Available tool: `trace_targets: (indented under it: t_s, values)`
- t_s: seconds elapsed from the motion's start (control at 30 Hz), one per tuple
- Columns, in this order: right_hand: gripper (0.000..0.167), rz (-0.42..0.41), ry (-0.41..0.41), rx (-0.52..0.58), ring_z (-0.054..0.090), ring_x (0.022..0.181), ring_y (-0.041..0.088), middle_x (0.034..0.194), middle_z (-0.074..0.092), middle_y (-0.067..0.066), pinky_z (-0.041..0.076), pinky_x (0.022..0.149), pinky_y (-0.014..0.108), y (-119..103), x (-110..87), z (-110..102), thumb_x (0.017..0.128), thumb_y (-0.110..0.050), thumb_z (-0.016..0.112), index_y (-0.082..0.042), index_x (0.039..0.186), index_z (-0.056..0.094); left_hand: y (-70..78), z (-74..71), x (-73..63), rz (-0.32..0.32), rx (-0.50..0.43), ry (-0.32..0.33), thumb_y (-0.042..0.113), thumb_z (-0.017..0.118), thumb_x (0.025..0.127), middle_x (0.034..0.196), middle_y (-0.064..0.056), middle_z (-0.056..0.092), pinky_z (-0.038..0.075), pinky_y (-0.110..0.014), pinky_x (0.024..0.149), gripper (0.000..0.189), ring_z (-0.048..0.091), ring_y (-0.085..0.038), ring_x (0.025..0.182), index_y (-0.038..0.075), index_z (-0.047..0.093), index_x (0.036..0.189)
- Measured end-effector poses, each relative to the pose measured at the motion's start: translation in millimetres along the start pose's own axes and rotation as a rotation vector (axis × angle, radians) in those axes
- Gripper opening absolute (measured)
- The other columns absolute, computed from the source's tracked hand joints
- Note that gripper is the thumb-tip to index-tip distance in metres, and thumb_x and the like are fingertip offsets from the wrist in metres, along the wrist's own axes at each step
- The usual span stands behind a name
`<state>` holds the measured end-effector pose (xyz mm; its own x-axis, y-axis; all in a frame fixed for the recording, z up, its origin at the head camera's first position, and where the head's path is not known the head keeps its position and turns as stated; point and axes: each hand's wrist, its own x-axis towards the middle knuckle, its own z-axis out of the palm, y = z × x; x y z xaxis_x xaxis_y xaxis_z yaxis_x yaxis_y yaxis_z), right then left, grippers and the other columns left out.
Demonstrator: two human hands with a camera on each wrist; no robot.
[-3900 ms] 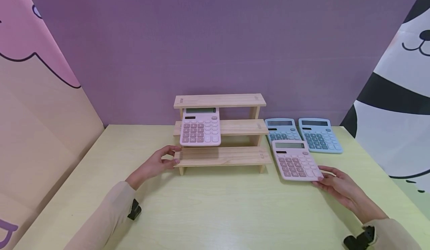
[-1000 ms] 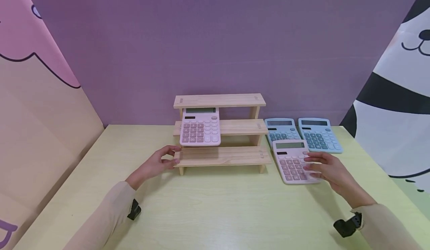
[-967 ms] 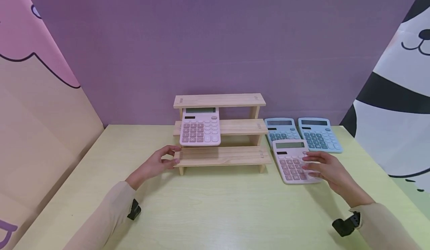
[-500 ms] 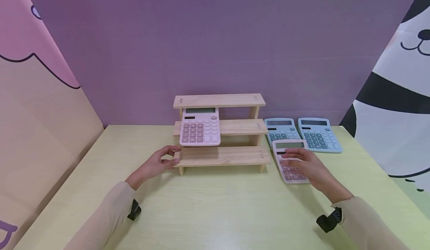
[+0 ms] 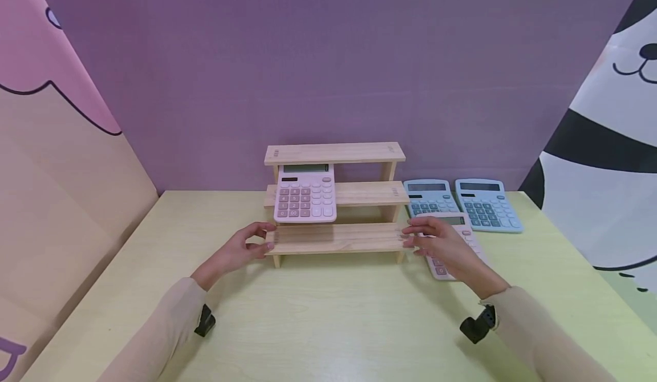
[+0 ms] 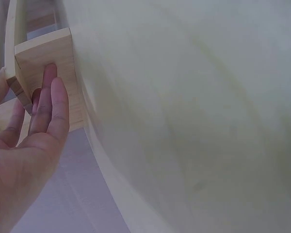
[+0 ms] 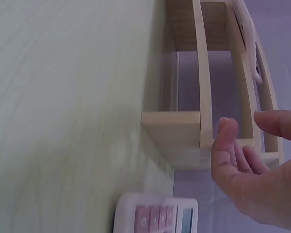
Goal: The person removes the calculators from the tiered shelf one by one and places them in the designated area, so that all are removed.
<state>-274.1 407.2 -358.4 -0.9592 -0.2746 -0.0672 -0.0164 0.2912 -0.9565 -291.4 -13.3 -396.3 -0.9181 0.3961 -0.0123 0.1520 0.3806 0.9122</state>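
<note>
A three-tier wooden display stand (image 5: 339, 239) is on the table, with a pink calculator (image 5: 305, 195) tilted on its middle tier. At the stand's left end my left hand (image 5: 237, 255) grips the lowest board, thumb and fingers (image 6: 58, 104) around its end. My right hand (image 5: 445, 251) is at the opposite end of that board, fingers loosely bent and fingertips right at the board's end; nothing is in its grasp. Behind and under this hand in the head view lies a second pink calculator (image 5: 469, 235), partly hidden; it also shows in the right wrist view.
Two blue calculators (image 5: 430, 195) lie at the back right, side by side; the second pink one overlaps the nearer of them. A purple backdrop (image 5: 339, 74) rises right behind the stand. Printed panels flank the wooden table (image 5: 308, 325).
My right hand has let go of the second pink calculator's lower right corner and moved left across it to the stand's right end. My left hand has stayed in place.
</note>
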Motion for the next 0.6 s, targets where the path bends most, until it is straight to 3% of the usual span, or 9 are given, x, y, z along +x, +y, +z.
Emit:
trace_targets:
  t_s: [0.37, 0.6]
  values:
    - [0.054, -0.023, -0.048, 0.123, 0.062, 0.092, 0.009, 0.129, 0.043, 0.027, 0.051, 0.085, 0.030, -5, 15.9, 34, 0.088, -0.008, 0.058, 0.005, 0.133, 0.030, 1.0, -0.1, 0.0, -0.018, -0.010, 0.005, 0.016, 0.058, 0.090, 0.120, -0.021, 0.039, 0.054, -0.035, 0.084, 0.046, 0.058, -0.026, 0.093, 0.006, 0.041, 0.131]
    - [0.050, -0.038, -0.085, 0.164, 0.063, 0.092, 0.014, 0.127, 0.043, 0.029, 0.051, 0.088, 0.039, -13, 22.5, 53, 0.088, -0.003, 0.056, 0.007, 0.131, 0.032, -0.2, -0.7, 0.5, -0.012, -0.018, 0.001, 0.017, 0.058, 0.090, 0.121, -0.022, 0.039, 0.054, -0.036, 0.084, 0.046, 0.058, -0.025, 0.093, 0.006, 0.041, 0.131]
